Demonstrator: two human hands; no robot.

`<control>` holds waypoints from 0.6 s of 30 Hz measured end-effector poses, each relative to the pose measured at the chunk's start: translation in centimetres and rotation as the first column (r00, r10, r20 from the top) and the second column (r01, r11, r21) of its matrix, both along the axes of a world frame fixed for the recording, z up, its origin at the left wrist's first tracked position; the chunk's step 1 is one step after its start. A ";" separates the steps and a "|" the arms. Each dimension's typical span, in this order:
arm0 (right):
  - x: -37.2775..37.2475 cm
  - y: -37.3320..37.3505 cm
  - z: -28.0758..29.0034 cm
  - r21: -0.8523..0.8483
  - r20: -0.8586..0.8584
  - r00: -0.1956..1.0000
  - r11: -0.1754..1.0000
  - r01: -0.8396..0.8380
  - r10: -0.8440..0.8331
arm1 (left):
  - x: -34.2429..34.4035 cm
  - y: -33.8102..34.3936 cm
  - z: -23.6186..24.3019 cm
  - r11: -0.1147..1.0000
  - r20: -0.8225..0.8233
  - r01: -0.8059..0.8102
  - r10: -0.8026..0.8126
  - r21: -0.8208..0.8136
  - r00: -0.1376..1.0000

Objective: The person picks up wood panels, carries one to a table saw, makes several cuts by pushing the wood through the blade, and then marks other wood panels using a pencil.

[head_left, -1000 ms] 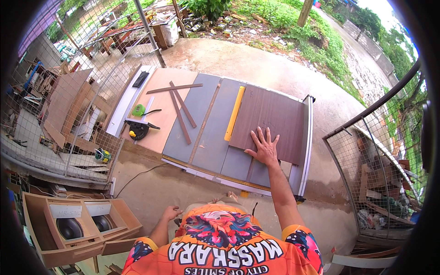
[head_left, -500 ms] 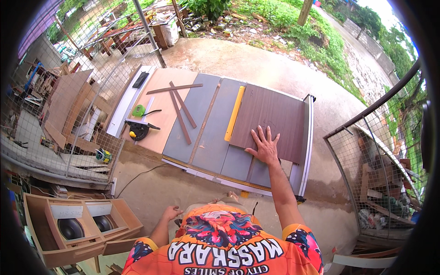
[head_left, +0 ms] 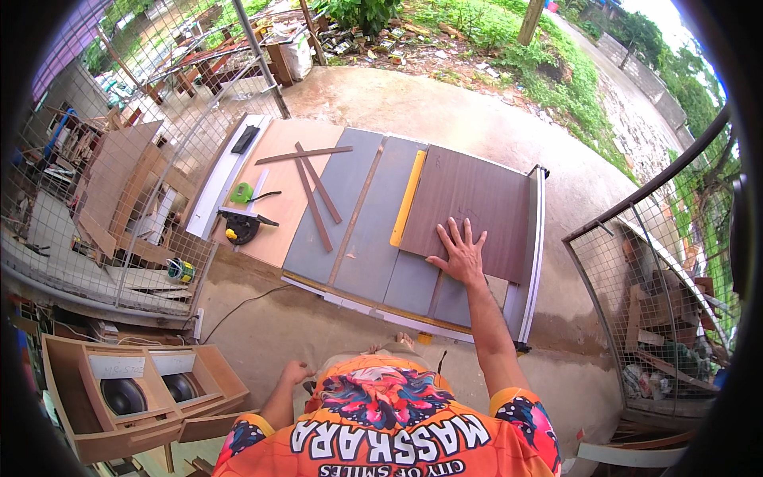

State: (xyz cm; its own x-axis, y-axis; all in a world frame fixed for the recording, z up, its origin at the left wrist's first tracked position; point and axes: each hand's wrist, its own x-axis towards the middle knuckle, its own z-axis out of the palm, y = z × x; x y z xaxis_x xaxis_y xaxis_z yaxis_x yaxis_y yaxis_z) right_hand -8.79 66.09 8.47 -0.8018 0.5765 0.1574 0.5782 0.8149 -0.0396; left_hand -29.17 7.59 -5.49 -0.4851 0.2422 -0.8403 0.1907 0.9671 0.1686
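Note:
My right hand (head_left: 461, 254) lies spread with fingers apart on a dark woodgrain board (head_left: 482, 199), near its front left part. The board rests on the grey saw table (head_left: 362, 238), beside a yellow strip (head_left: 407, 195) and a metal rail (head_left: 534, 238) at the right. My left hand (head_left: 296, 372) hangs low beside my body, away from the table, fingers loosely curled with nothing visible in them. On a pale board (head_left: 283, 187) at the table's left lie several thin dark strips (head_left: 314, 208), a green tape measure (head_left: 242, 191) and a black tool with a yellow knob (head_left: 240, 228).
Wire mesh gates (head_left: 155, 238) (head_left: 636, 294) flank the table on concrete (head_left: 493, 119). Stacked wood offcuts (head_left: 127, 191) stand behind the left one. A wooden box with two speakers (head_left: 143, 397) is at lower left, a cable (head_left: 238, 306) crosses the ground, and rubble and weeds (head_left: 445, 40) lie beyond.

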 end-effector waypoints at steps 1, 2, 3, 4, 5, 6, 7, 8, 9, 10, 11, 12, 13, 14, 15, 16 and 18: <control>0.0 0.0 0.0 -0.004 -0.003 1.000 1.000 -0.002 0.002 | 0.0 -0.1 0.0 1.000 0.001 0.002 -0.002 0.024 1.000; 0.0 0.1 0.0 -0.002 0.001 1.000 1.000 -0.002 0.002 | 0.0 -0.2 0.1 1.000 -0.001 0.005 -0.005 0.019 1.000; 0.0 0.2 -0.1 -0.003 0.003 1.000 1.000 -0.003 0.003 | 0.1 -0.3 0.2 1.000 -0.011 0.013 -0.013 -0.014 1.000; 0.0 0.2 -0.1 -0.009 0.002 1.000 1.000 -0.006 0.006 | 0.1 -0.3 0.2 1.000 -0.005 0.003 -0.003 0.011 1.000; -0.1 0.3 -0.1 -0.007 0.009 1.000 1.000 -0.002 0.002 | 0.1 -0.4 0.3 1.000 -0.006 -0.002 0.002 0.009 1.000; -0.1 0.3 -0.1 -0.011 0.014 1.000 1.000 -0.001 0.001 | 0.2 -0.4 0.3 1.000 -0.018 -0.003 0.003 -0.016 1.000; -0.1 0.4 -0.1 -0.021 0.013 1.000 1.000 -0.003 0.003 | 0.2 -0.4 0.3 1.000 0.001 -0.027 0.027 0.007 1.000; -0.1 0.4 -0.2 -0.015 0.019 1.000 1.000 0.002 -0.002 | 0.3 -0.5 0.3 0.999 0.009 -0.046 0.046 0.008 0.999; -0.1 0.5 -0.1 -0.015 0.018 1.000 1.000 0.002 -0.002 | 0.3 -0.5 0.2 0.998 0.012 -0.066 0.066 -0.025 0.998; -0.2 0.5 -0.1 -0.018 0.013 1.000 1.000 -0.001 0.001 | 0.3 -0.5 0.2 0.998 0.015 -0.067 0.067 0.008 0.998; -0.2 0.6 -0.1 -0.016 0.020 1.000 1.000 0.003 -0.002 | 0.3 -0.5 0.1 0.998 0.014 -0.068 0.068 0.006 0.998; -0.2 0.6 -0.1 -0.016 0.022 1.000 1.000 0.004 -0.003 | 0.4 -0.5 0.1 0.997 0.005 -0.070 0.070 -0.019 0.998; -0.2 0.7 -0.1 -0.017 0.012 1.000 1.000 -0.001 0.001 | 0.4 -0.5 0.1 0.998 0.010 -0.066 0.066 0.012 0.998; -0.3 0.7 -0.1 -0.014 0.020 1.000 1.000 0.005 -0.004 | 0.5 -0.5 0.0 0.998 0.008 -0.061 0.061 0.019 0.998; -0.3 0.7 -0.2 -0.011 0.017 1.000 1.000 0.004 -0.004 | 0.5 -0.5 0.0 0.998 -0.004 -0.057 0.057 -0.003 0.998; -0.3 0.8 -0.2 -0.019 0.020 1.000 1.000 0.005 -0.004 | 0.6 -0.5 0.0 0.998 0.003 -0.056 0.056 0.024 0.998; -0.3 0.9 -0.2 -0.017 0.023 1.000 1.000 0.004 -0.004 | 0.8 -0.5 0.0 0.999 -0.012 -0.048 0.048 -0.007 0.999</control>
